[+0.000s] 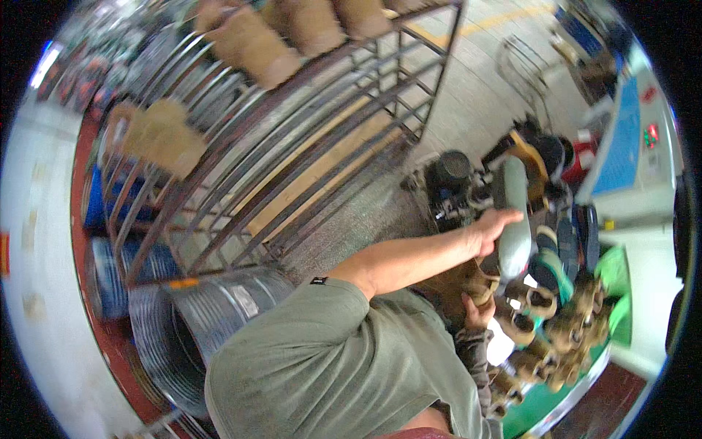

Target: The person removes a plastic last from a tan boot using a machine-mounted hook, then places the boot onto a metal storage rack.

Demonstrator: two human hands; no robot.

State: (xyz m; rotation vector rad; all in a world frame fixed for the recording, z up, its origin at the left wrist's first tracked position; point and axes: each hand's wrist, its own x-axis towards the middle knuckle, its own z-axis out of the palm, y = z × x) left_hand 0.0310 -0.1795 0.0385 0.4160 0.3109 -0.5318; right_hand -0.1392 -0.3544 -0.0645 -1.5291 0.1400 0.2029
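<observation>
My left hand (494, 231) reaches across to the right and grips a long, pale grey-green piece (515, 245), rounded at both ends and shaped much like a shoe sole. A finger or thumb lies across its narrow middle, while the other fingers are partly hidden behind it. Just below, my right hand (479, 312) is closed at the side of a tan boot (479, 284), whose lower part is hard to make out. More tan boots (541, 300) stand close beside my right hand, on a green-topped table (537, 417).
A metal-bar rack (314, 161) at the left carries tan boots (252, 44). Ribbed dark drums (219, 307) stand below it. Ahead is a dark machine (450, 172). On the right are a white-and-blue cabinet with a lit display (651, 135) and a green bin (616, 285).
</observation>
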